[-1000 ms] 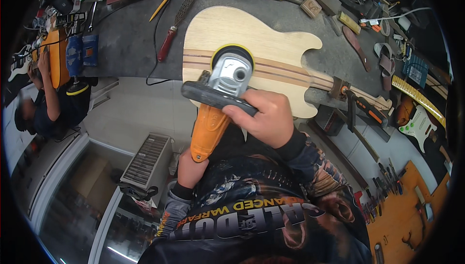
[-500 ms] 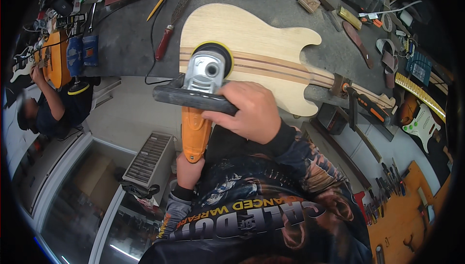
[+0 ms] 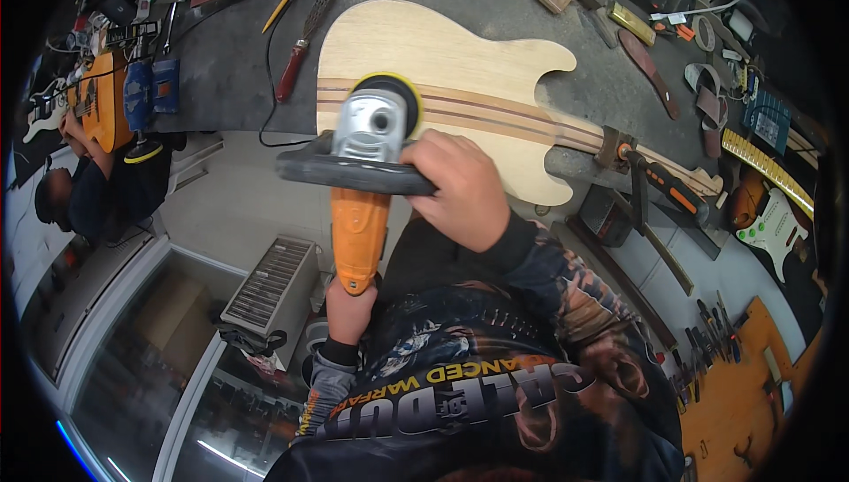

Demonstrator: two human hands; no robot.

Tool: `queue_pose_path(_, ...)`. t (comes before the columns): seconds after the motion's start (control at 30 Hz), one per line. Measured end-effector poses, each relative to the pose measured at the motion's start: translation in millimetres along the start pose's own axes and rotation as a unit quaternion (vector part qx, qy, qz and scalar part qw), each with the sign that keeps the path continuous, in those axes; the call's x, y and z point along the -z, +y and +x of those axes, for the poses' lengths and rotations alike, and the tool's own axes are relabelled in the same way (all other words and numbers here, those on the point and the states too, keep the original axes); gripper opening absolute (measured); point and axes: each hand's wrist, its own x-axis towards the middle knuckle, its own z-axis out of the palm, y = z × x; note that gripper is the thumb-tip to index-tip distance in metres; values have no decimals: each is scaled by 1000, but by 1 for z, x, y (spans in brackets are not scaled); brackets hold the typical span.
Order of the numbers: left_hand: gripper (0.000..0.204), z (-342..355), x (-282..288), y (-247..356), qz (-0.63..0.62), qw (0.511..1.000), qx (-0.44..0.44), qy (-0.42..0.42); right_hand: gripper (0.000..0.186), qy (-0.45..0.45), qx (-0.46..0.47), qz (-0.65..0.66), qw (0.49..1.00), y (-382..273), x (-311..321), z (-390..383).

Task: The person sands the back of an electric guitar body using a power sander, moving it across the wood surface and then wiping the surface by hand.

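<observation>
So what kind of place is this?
Probably a guitar workshop. A pale guitar body lies on the bench with a sander over it, and an orange guitar is off to the left.

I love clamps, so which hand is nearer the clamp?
Right. The right hand, gripping the sander, is left of the clamp; the left hand, at the sander's near end, is farther left.
</observation>
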Motion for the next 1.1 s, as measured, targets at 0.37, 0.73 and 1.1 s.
queue_pose_path(0.37,21,-10,7,-40,-69,992,110,-1,36,39,17,-2,999,-8,-34,-8)
queue_pose_path(0.73,21,-18,-28,-7,-25,999,30,27,25,-12,-66,148,987,21,10,-11)
queue_pose_path(1.1,24,-26,-43,-7,-45,995,85,27,32,-2,8,121,993,29,12,-16)
